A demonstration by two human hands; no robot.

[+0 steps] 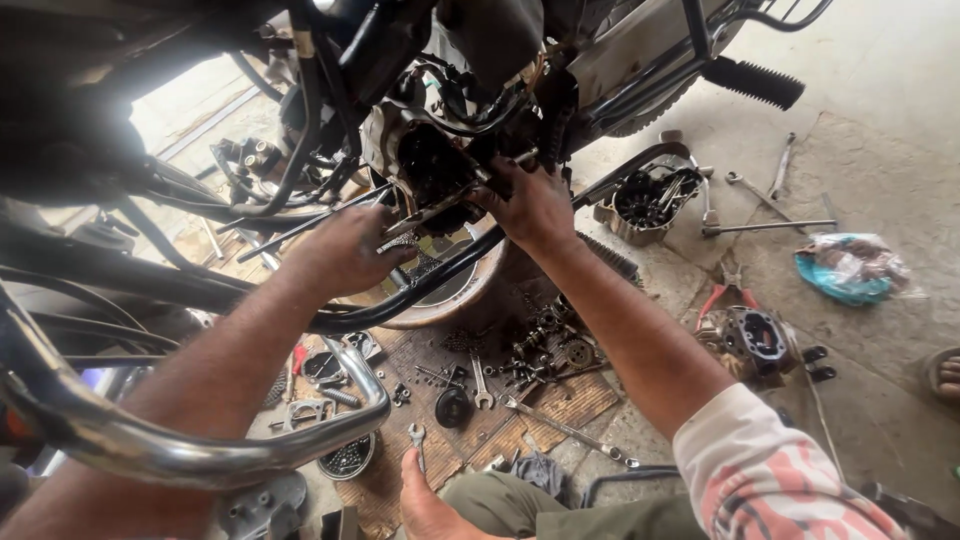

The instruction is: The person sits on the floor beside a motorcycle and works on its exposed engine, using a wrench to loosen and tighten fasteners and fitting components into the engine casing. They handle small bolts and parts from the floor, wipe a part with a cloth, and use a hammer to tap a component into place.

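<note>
L hand (345, 250) closed on metal tool (425, 215) at engine opening (435, 175), R hand (530, 205) fingers pressed on engine casing, grip unclear, wrenches (480, 385) on floor mat (570, 400) below.

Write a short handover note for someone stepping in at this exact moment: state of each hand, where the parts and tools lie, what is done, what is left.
Left hand: at the open motorcycle engine, on a metal part at its opening; grip unclear.
Right hand: pressed against the engine's right side; fingers hidden.
A metal basin sits under the engine.
Removed engine cover and cylinder block lie on the floor to the right.
Gears, bolts and spanners are spread on the mat.
Red-handled pliers lie by the block.
Done: engine opened, parts out.
Left: those parts are still off the engine.
</note>
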